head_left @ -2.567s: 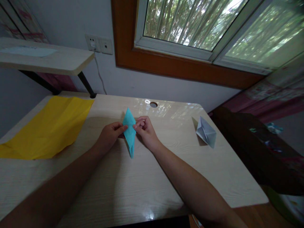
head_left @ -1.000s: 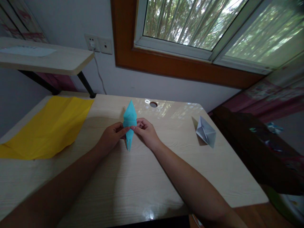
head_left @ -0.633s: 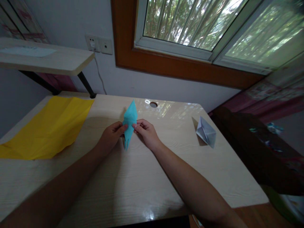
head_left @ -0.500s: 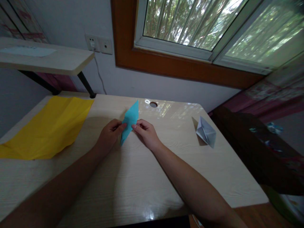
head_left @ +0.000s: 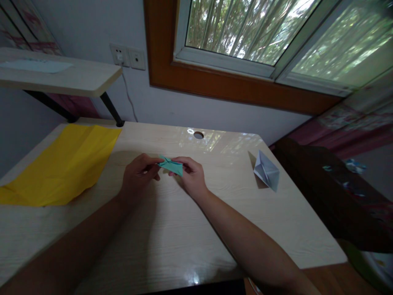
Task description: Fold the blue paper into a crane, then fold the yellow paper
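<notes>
Two hands: both meet over the middle of the tabletop (head_left: pixel 172 233), each pinching one end of a small folded piece of paper.
Yellow sheet (head_left: pixel 61 164): lies flat at the tabletop's left side, about 9 o'clock from the hands, well apart from them, with faint creases across it.
Shelf (head_left: pixel 61 78): a pale board on dark brackets, up at 10 o'clock above the yellow sheet.
Left hand (head_left: pixel 138 174): fingers curled, thumb and forefinger closed on the left tip of the teal paper fold.
Teal paper fold (head_left: pixel 171 165): a narrow pointed shape held lying nearly flat, long axis running from 9 to 3 o'clock, between the two hands and low over the tabletop; whether it touches the wood I cannot tell.
Right hand (head_left: pixel 190 174): closed on the right end of the teal paper fold, fingertips over its top, knuckles toward the window.
Cable hole (head_left: pixel 198 135): a round opening at 12 o'clock, beyond the hands near the far edge.
White paper boat (head_left: pixel 266 170): a finished folded shape resting on the tabletop at 3 o'clock, well apart from the right hand.
</notes>
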Tool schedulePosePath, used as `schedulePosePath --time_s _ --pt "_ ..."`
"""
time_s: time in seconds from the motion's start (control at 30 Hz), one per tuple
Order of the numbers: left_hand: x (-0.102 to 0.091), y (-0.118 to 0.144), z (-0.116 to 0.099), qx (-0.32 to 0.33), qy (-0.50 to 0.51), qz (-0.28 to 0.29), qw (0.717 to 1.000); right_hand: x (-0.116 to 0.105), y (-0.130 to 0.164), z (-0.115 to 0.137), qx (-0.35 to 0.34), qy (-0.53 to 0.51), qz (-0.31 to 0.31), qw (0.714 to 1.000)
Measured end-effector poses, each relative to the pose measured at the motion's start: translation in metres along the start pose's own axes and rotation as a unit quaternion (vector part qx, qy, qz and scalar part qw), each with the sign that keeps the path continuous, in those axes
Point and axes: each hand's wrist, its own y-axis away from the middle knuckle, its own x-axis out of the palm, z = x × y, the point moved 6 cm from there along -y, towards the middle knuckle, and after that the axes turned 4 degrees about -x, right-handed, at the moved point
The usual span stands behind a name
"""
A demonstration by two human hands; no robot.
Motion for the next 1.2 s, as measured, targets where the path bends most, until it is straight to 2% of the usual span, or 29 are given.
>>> schedulePosePath --time_s 0.23,0.4,0.53,0.83,1.03,1.2 --pt "0.002 -0.005 0.008 -0.023 -0.010 0.023 0.999 -0.006 -0.002 0.009 -0.079 0.123 -0.005 0.989" --pt "0.012 -0.005 0.012 -0.039 0.061 0.093 0.993 -0.010 -0.005 0.003 -0.066 0.113 -0.014 0.991" --pt "0.014 -0.004 0.011 -0.041 0.088 0.112 0.989 -0.013 -0.005 0.000 -0.055 0.089 -0.026 0.994" --pt "0.016 -0.006 0.004 -0.015 0.119 0.115 0.986 -0.011 -0.004 0.003 -0.064 0.086 -0.003 0.994" --pt "0.011 -0.009 0.000 0.011 0.059 0.072 0.996 -0.004 -0.005 0.013 -0.083 0.098 0.044 0.991" --pt "0.006 -0.012 0.005 -0.005 0.035 0.047 0.998 0.000 -0.007 0.016 -0.096 0.100 0.067 0.988"
